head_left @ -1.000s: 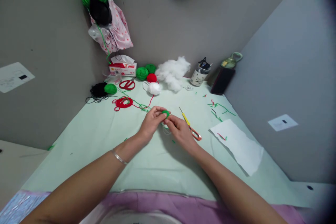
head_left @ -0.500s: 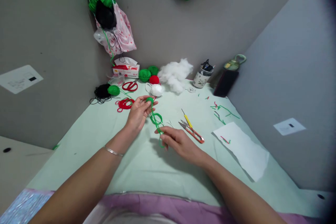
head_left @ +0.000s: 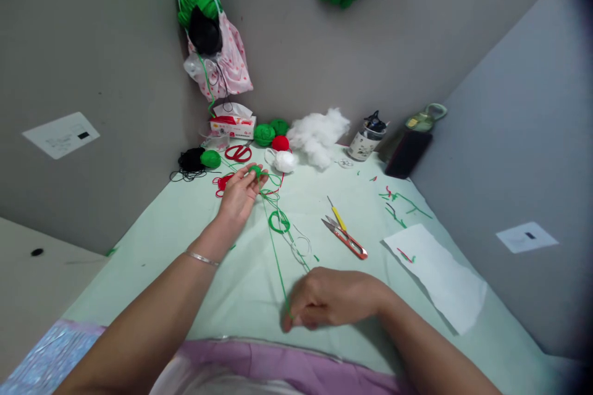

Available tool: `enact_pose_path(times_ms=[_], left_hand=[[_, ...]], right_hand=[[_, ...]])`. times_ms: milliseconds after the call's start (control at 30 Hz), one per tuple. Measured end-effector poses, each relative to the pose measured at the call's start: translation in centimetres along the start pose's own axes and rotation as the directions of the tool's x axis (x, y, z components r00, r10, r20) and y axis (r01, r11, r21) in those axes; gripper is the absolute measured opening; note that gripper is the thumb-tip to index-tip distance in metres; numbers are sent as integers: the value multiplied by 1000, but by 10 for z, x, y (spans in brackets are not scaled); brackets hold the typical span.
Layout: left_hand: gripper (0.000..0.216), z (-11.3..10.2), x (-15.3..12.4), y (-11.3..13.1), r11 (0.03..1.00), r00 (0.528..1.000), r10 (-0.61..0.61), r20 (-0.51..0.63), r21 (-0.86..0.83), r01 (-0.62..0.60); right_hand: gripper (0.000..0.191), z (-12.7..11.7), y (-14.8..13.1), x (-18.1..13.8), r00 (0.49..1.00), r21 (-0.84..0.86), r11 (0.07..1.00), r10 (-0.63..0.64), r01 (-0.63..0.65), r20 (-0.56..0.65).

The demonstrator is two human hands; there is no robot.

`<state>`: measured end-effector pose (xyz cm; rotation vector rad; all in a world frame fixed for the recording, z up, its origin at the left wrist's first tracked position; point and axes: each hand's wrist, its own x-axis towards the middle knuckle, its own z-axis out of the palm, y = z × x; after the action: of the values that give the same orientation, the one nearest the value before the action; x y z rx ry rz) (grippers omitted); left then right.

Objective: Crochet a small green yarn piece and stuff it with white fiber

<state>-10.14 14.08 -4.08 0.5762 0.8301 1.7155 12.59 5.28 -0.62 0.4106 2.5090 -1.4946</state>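
Observation:
Pinched in the fingers of my left hand (head_left: 239, 192) is a small round green crocheted piece (head_left: 255, 170). From it a strand of green yarn (head_left: 275, 253) runs taut toward me, down to my right hand (head_left: 331, 299). That hand is closed on the strand near the front edge of the table. Between the two hands lie a small coil of green yarn (head_left: 279, 222) and some loose pale and green thread. A red yarn piece (head_left: 223, 184) rests just beyond my left wrist, partly covered by the hand.
Orange thread snips (head_left: 347, 239) and a yellow-handled crochet hook (head_left: 338, 217) lie right of centre. White stuffing (head_left: 319, 136), yarn balls (head_left: 264, 134), red scissors (head_left: 238, 153) and a tissue box (head_left: 233, 123) stand behind. White paper (head_left: 435, 278) lies on the right, a phone (head_left: 408, 153) at the back.
My right hand has moved toward me and drawn the green strand out long and taut. My left hand still holds the green piece, now slightly farther left. The whole view has shifted a little.

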Motion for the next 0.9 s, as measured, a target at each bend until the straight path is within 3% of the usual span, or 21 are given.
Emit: enact_pose_path(times_ms=[67,133,167,200,267,333,400,467,567,633,767,900], left_hand=[[11,1,-2,1,1000,1000,-4,3,11,4],[13,5,-7,0,999,1000,-14,26,38,13],[15,8,-11,-1,998,999,-21,46,58,19],[19,11,-16,-3,996,997,-27,71,81,21],[24,19,-28,-7,991,991,-35,130,131,17],[26,27,-40,-13,983,982,-34,186,183,0],[25,34,-51,-18,974,971,-37,235,226,-18],[24,37,-58,-22,965,959,-47,278,262,-29],[24,37,-61,-27,952,946,-62,318,305,-40],[27,35,-59,-29,943,944,-70,321,329,-42],[34,31,-55,-35,927,936,-122,330,374,-11],[30,31,-56,-37,906,922,-161,353,424,-4]], right_hand=[[29,-7,6,-5,995,-26,999,20,-22,-95],[27,-15,12,-8,941,-56,997,33,-55,-336],[25,-19,16,-8,864,-48,994,59,-95,-500],[25,-22,20,-8,745,-9,990,102,-143,-659],[28,-27,29,-6,520,114,981,180,-155,-835],[34,-30,35,-3,411,226,972,233,-67,-881],[44,-31,40,0,348,284,958,256,32,-902],[53,-31,41,3,336,307,947,259,97,-905],[38,-30,38,4,452,396,911,305,119,-838],[30,-30,35,2,487,449,885,342,120,-804],[27,-33,32,-2,409,451,869,343,204,-846],[27,-34,34,-3,376,471,839,357,274,-855]])
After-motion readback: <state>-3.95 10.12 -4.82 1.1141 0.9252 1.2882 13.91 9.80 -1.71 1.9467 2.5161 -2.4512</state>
